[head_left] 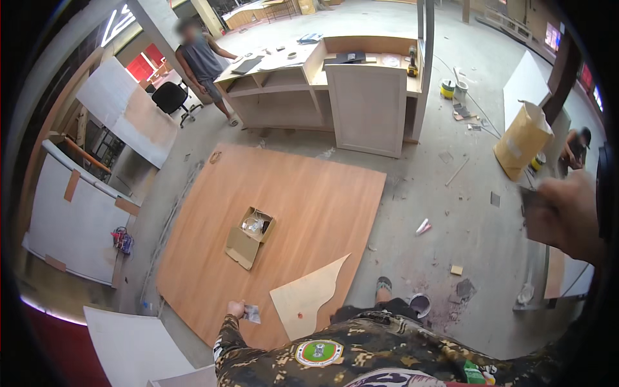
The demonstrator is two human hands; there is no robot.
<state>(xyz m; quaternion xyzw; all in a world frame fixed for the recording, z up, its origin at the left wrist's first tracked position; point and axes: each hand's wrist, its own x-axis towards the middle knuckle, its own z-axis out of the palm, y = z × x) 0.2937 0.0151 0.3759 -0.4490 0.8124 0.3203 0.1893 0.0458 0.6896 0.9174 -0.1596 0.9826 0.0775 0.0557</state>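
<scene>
My left hand (236, 309) is closed over the near left part of a large wood-grain panel (290, 174). From its fingers sticks out a small grey, shiny flat piece (251, 314), perhaps a plastic packet. Raised at the right edge, my right hand (570, 209) is closed on a dark grey flat piece (538, 216), whose kind I cannot make out. An opened cardboard box (245, 250) with white and black small items inside lies on the panel. Nearer to me, a pale thin board with a wavy edge (306, 300) rests on it.
Beyond stands a wooden counter (277, 109) with a cordless drill (412, 63) on it; a person (201, 61) leans there. Another person (574, 149) crouches at right near a paper sack (523, 138). A tube (423, 226), scraps and a bucket (420, 304) lie around the floor.
</scene>
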